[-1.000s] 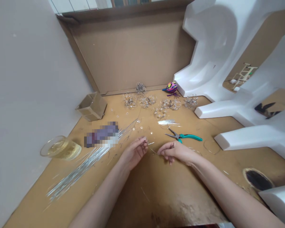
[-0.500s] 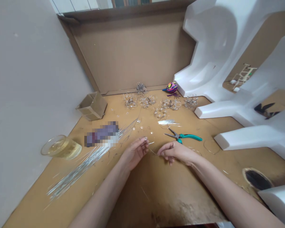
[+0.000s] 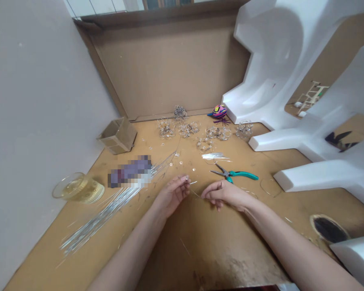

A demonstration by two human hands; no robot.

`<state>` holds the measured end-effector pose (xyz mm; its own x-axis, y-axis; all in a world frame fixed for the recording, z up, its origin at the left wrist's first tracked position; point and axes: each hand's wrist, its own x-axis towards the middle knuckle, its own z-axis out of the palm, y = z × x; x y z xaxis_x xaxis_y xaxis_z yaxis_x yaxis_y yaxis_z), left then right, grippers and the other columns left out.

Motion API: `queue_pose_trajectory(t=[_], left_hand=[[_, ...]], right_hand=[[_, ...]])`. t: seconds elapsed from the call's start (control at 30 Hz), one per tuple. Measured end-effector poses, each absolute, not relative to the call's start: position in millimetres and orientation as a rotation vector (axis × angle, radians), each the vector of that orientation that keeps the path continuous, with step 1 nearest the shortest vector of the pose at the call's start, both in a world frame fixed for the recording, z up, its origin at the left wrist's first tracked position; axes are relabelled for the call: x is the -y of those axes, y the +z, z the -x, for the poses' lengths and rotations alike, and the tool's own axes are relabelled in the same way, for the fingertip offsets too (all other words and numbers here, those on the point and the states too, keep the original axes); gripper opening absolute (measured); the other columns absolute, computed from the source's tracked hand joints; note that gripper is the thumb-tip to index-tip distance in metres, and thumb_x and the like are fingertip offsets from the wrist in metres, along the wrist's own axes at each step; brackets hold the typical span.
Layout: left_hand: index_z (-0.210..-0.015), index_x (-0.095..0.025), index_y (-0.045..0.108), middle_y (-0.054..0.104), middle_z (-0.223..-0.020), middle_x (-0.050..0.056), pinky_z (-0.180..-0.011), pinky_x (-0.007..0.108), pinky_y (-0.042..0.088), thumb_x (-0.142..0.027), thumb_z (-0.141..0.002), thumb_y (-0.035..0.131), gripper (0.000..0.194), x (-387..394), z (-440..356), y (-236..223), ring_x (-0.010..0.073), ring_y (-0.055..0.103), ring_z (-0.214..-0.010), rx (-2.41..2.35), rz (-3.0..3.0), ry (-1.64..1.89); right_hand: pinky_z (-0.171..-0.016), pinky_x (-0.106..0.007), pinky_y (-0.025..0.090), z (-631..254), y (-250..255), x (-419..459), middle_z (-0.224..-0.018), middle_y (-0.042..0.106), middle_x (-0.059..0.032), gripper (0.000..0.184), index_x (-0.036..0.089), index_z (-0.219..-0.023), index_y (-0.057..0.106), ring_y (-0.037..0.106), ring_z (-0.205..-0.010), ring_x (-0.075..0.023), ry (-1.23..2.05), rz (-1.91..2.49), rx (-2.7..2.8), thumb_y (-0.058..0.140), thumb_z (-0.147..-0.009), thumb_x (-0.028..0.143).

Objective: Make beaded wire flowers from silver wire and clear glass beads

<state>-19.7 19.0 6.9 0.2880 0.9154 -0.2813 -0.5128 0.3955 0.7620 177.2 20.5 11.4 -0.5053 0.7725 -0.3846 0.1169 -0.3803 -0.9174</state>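
Observation:
My left hand [image 3: 172,194] and my right hand [image 3: 224,194] meet over the brown board, both pinched on a thin silver wire [image 3: 195,193] that runs between them. A small clear bead [image 3: 186,177] sits at the fingertips of my left hand. A long bundle of silver wires [image 3: 104,213] lies to the left of my left arm. Teal-handled pliers [image 3: 235,174] lie just beyond my right hand.
Several finished wire-and-bead shapes [image 3: 188,128] lie in a row at the far edge. A colourful toy [image 3: 219,111], a small cardboard box [image 3: 117,136], a glass bowl of yellowish liquid [image 3: 78,188] and white foam blocks [image 3: 306,121] stand around. A dark hole [image 3: 329,228] marks the board at right.

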Motion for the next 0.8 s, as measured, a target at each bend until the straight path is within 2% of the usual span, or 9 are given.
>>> queue_pose_trajectory(t=[0.5, 0.57, 0.7, 0.8], left_hand=[[-0.079, -0.017, 0.064, 0.063, -0.072, 0.000, -0.067, 0.024, 0.040, -0.025, -0.064, 0.070, 0.018, -21.4, 26.7, 6.4, 0.0094, 0.054, -0.063, -1.051, -0.972, 1.098], [-0.078, -0.017, 0.064, 0.063, -0.072, -0.001, -0.068, 0.024, 0.039, -0.025, -0.064, 0.070, 0.017, -20.3, 25.4, 5.4, 0.0092, 0.053, -0.062, -1.055, -0.994, 1.087], [-0.076, -0.016, 0.064, 0.061, -0.068, 0.000, -0.067, 0.025, 0.039, -0.027, -0.066, 0.069, 0.016, -14.7, 18.8, 2.8, 0.0105, 0.052, -0.062, -1.018, -1.062, 1.019], [-0.075, -0.015, 0.063, 0.059, -0.066, 0.000, -0.066, 0.026, 0.039, -0.029, -0.069, 0.067, 0.015, -8.6, 11.9, 1.8, 0.0111, 0.051, -0.062, -0.970, -1.113, 0.969]], right_hand=[[-0.041, -0.019, 0.041, -177.7, 10.8, -20.0, -0.049, 0.055, 0.0040, 0.016, 0.013, -0.077, 0.068, 0.044, -0.037, -0.0047, 1.910, 1.173, 1.397, 0.060, -0.065, 0.020], [-0.042, -0.020, 0.041, -177.2, 10.9, -20.0, -0.051, 0.056, 0.0034, 0.019, 0.013, -0.080, 0.066, 0.044, -0.036, -0.0048, 1.908, 1.104, 1.351, 0.061, -0.069, 0.026], [-0.044, -0.025, 0.044, -174.5, 12.4, -20.3, -0.054, 0.058, 0.0010, 0.037, 0.013, -0.090, 0.061, 0.046, -0.037, -0.0076, 1.895, 0.967, 1.142, 0.052, -0.079, 0.047], [-0.049, -0.028, 0.046, -172.3, 12.6, -20.6, -0.057, 0.059, -0.0001, 0.043, 0.014, -0.100, 0.058, 0.049, -0.041, -0.0100, 1.916, 0.868, 1.026, 0.048, -0.080, 0.051]])
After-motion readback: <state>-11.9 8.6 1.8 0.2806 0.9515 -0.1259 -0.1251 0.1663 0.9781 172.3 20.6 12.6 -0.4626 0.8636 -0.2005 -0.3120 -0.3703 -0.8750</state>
